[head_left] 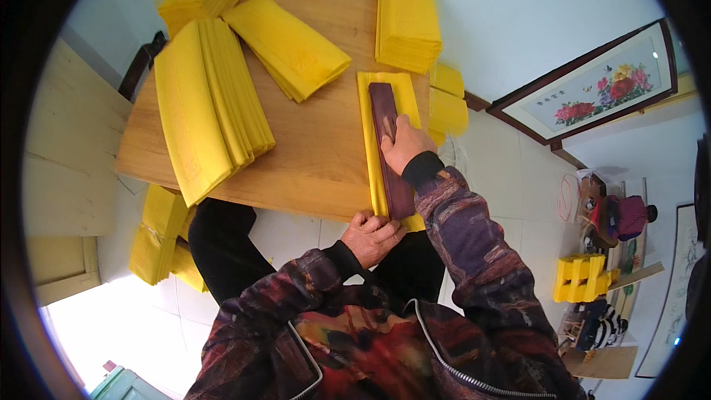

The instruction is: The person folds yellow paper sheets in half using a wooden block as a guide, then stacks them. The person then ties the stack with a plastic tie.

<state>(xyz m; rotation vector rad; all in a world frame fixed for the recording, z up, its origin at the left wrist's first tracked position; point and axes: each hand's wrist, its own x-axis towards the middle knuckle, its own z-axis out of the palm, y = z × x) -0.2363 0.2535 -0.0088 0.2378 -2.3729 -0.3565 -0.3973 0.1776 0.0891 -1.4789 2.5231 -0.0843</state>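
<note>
A long dark reddish-brown wooden bar lies lengthwise on a folded yellow paper sheet at the right side of the wooden table. My right hand is closed over the bar near its middle and presses on it. At the table's near edge, my left hand has its fingers curled over the near end of the yellow sheet, beside the bar's end. The fingertips of the left hand are partly hidden.
The round-edged wooden table carries a fanned yellow stack, a smaller folded pile and a neat far-right stack. Tied yellow bundles stand on the floor at left. A framed flower picture leans at right.
</note>
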